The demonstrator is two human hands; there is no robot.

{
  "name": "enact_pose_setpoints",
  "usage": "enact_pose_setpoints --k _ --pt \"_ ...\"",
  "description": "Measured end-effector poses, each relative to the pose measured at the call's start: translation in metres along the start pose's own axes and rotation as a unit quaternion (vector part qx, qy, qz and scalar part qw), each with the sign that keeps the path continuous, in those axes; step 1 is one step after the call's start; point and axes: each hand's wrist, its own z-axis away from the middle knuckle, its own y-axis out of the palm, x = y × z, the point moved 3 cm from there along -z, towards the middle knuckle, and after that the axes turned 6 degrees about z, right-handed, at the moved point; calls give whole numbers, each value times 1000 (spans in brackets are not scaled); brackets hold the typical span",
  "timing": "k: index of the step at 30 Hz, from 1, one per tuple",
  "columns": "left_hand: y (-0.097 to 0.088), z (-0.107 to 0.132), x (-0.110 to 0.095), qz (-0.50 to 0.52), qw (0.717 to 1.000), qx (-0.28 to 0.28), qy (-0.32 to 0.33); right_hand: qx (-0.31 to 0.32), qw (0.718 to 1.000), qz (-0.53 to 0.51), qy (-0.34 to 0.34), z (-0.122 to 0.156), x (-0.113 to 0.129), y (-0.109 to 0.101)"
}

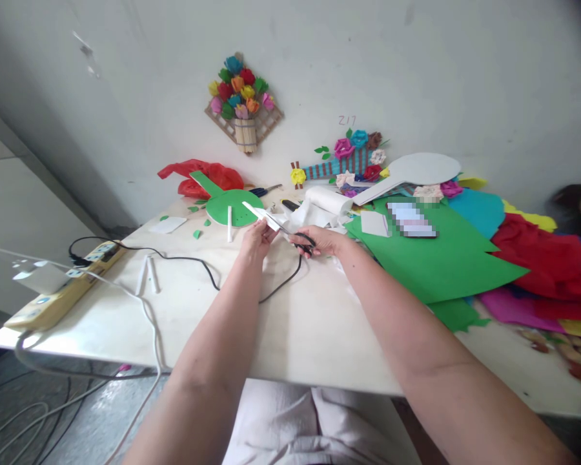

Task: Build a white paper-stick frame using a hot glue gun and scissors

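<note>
My left hand (260,236) pinches a narrow strip of white paper (254,210) over the middle of the table. In my right hand (319,241) is a pair of black-handled scissors (304,243), fingers wrapped in the handles. The blades point left and meet the white paper near my left fingertips; whether they are cutting through it I cannot tell. Just beyond my left hand lies a green paddle-shaped cutout (232,205) with a white paper roll (230,223) across its edge. A larger roll of white paper (328,201) and crumpled white scraps lie behind the scissors.
A power strip (62,287) with cords sits on the left, one black cord running under my left arm. Two white paper sticks (148,276) lie nearby. Green sheets (436,252), a phone (410,219), a white paddle shape (423,169) and coloured crepe paper (552,258) cover the right.
</note>
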Motion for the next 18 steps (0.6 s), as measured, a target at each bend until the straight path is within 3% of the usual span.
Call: enact_pose_setpoints --k 18 --pt "0 0 0 2 1000 -2 -2 -7 1000 4 9 -2 -1 2"
